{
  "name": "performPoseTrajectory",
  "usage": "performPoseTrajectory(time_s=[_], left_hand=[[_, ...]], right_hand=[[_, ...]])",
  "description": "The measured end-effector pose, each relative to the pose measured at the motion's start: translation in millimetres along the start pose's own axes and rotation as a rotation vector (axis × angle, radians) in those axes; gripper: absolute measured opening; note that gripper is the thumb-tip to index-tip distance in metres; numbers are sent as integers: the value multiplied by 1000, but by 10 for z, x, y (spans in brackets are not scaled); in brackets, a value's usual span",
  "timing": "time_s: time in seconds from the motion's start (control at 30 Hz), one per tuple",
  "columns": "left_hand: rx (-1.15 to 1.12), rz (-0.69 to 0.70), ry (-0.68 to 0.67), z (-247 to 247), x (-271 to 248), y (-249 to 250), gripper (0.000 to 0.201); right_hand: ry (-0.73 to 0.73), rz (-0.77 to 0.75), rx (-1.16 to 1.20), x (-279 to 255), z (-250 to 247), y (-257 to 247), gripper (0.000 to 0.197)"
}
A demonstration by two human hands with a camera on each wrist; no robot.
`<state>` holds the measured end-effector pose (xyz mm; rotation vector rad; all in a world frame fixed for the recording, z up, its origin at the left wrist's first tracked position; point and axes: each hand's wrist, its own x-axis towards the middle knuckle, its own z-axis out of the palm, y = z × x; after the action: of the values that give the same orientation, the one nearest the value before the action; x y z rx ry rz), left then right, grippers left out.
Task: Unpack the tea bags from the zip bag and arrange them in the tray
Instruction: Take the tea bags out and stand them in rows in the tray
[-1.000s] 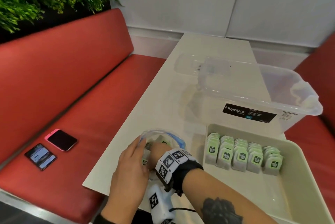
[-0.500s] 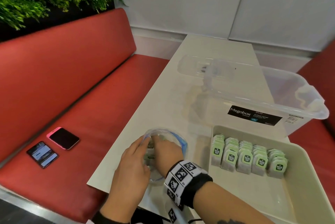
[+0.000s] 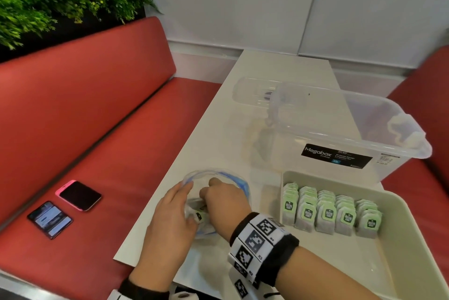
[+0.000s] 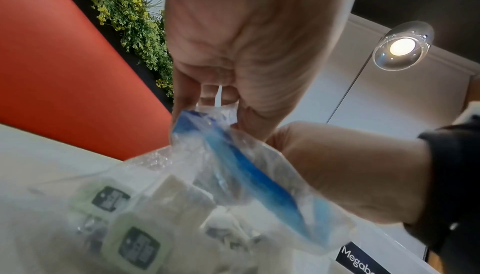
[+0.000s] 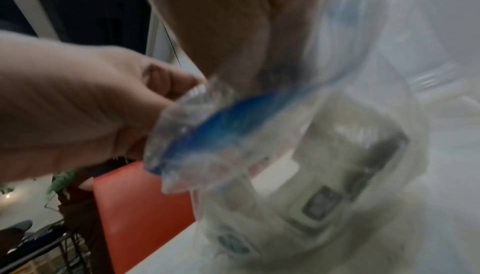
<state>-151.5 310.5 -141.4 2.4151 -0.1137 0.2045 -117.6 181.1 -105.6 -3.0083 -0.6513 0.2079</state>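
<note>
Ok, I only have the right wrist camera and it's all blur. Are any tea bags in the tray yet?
Observer: Yes. The head view shows five rows of tea bags standing at the far end of the tray.
Operator: Where is the right hand?
Observer: The right hand reaches into the open mouth of the zip bag, which lies on the table left of the tray.
Operator: Anything else on the table?
Observer: A clear plastic box stands just behind the tray.

"megabox" on clear storage box (image 3: 340, 129) label
</note>
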Motion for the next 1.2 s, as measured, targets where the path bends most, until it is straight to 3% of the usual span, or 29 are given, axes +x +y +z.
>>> performPoseTrajectory(time_s=[0.17, 0.23, 0.3, 0.4, 0.5, 0.57, 0.67, 0.73, 0.87, 0.93, 1.2], left_hand=[[12, -31, -15, 49, 30, 26, 72], [18, -27, -20, 52, 41, 31, 70], [-3, -18, -8, 45, 50, 61, 62], [-108, 1, 98, -10, 29, 198, 49], [-418, 39, 260, -103, -13, 405, 35], [-743, -38, 143, -159, -12, 557, 37], [-1033, -215, -229, -127, 19, 724, 40], [-1083, -230, -260, -40, 25, 805, 34], [-1250, -238, -100, 157, -1, 927, 27], [-1324, -248, -47, 249, -13, 980, 27], [-1525, -321, 2, 493, -89, 1019, 35]], right_hand=[[36, 12, 144, -119, -115, 157, 17], [89, 35, 305, -171, -149, 220, 5], [116, 114, 522, -212, -194, 282, 11], [82, 212, 958, -285, -317, 395, 16], [-32, 204, 1172, -364, -436, 460, 13], [-107, 163, 1182, -410, -502, 502, 10], [-165, 109, 1188, -475, -559, 558, 8], [-105, 137, 1222, -520, -557, 574, 13], [288, 401, 1176, -578, -422, 523, 39], [404, 459, 1100, -617, -370, 499, 39], [401, 463, 1360, -741, -246, 573, 18]])
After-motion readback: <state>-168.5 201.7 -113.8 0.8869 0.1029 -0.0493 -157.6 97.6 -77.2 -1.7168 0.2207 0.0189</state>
